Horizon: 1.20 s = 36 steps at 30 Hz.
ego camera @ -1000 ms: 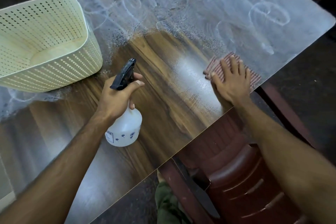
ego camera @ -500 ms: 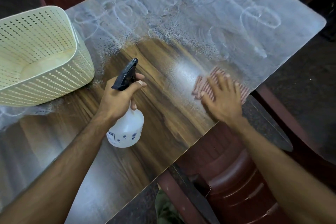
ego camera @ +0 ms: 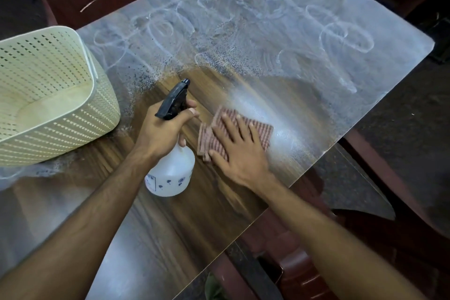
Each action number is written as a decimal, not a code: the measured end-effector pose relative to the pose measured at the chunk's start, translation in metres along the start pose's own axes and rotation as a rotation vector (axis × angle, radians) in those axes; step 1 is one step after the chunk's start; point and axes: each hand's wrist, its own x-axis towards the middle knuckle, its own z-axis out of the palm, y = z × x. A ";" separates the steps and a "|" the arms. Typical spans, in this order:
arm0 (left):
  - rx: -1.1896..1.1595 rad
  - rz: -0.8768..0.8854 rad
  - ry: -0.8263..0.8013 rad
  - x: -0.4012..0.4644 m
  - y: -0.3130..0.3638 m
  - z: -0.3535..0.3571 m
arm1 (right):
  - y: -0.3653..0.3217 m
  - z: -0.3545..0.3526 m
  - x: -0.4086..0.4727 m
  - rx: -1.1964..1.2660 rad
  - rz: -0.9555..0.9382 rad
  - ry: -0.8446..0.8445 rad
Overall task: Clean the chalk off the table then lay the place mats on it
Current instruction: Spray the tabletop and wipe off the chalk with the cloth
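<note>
Wiping step: right hand [ego camera: 239,151] presses flat on the striped cloth [ego camera: 261,129] mid-counter [ego camera: 170,226]; left hand [ego camera: 163,133] grips the spray bottle [ego camera: 171,173]. Far chalk [ego camera: 341,36] probably needs wiping next

The wood-grain bench [ego camera: 185,221] shows bare and glossy along its near part, while white chalk scrawl [ego camera: 341,36] and haze cover its far half. On it sit a cream perforated basket [ego camera: 56,114] at the left, a white spray bottle [ego camera: 171,175] and a striped reddish cloth [ego camera: 261,130] lying flat.
</note>
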 end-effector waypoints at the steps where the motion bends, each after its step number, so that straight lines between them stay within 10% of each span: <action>1: -0.016 0.000 0.000 0.003 0.003 -0.001 | 0.005 0.002 -0.015 -0.010 -0.011 -0.027; 10: -0.001 -0.003 0.012 0.010 -0.003 -0.014 | 0.127 -0.046 0.086 0.024 0.485 0.112; 21: -0.002 -0.011 0.060 0.010 -0.001 -0.025 | 0.014 -0.010 0.049 -0.021 0.017 0.001; 29: -0.004 -0.026 0.075 0.013 -0.008 -0.035 | 0.109 -0.052 0.126 0.023 0.388 0.121; 36: -0.009 -0.038 0.079 0.010 -0.011 -0.033 | 0.017 -0.028 0.174 -0.053 0.138 0.049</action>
